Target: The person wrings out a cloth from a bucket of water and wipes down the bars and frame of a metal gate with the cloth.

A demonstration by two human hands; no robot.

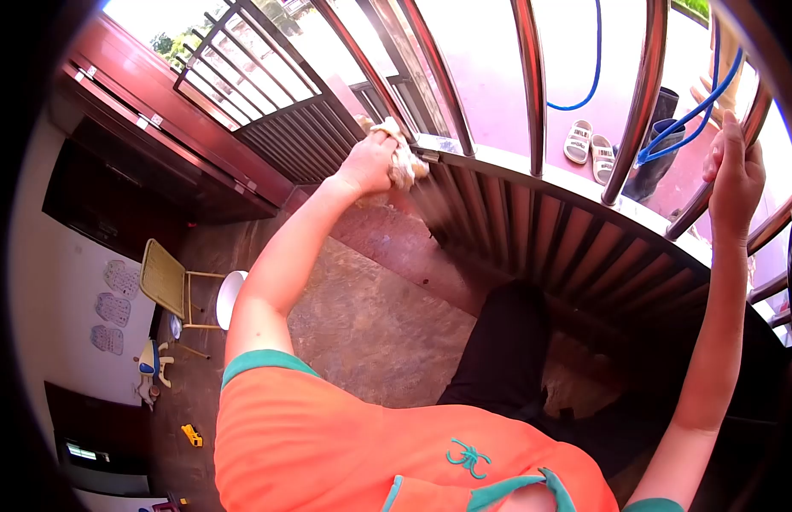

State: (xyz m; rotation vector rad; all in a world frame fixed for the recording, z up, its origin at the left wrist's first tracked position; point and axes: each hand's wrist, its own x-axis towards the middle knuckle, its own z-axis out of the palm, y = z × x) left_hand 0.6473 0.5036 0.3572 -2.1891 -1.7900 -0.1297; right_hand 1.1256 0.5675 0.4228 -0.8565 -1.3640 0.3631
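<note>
Your left hand (368, 164) is clasping a crumpled, pale cloth (407, 164), fingers closed over it with its folds spilling past the knuckles. The cloth is lying at the end of the ledge (503, 162), just beside a small latch (427, 156) and the foot of a shiny upright. You are seemingly keeping it bunched so that fabric, rather than bare skin, is facing the metal; blur is hiding exactly how firmly it is touching.

Your right hand (737, 175) is clamping around a metal bar (691, 209) at the far right, well apart from the cloth. That hold is probably giving you balance, or steadying the barred gate, while your left arm is reaching across. Below the ledge, the dark slatted panel (517, 218) is curving past your trousered leg (504, 337), so you are standing close enough for both arms to be reaching the bars.

Beyond the bars, a blue cord (598, 43) is hanging in loops, perhaps slung there to stay off the ground. Pale sandals (577, 142) and dark boots (655, 164) are standing outside, likely footwear left near the entrance. Indoors, a tan-backed chair (164, 280) is standing near the wall, a white rounded object (231, 299) is showing beside it, and a yellow toy (191, 435) is lying on the floor (362, 299).
</note>
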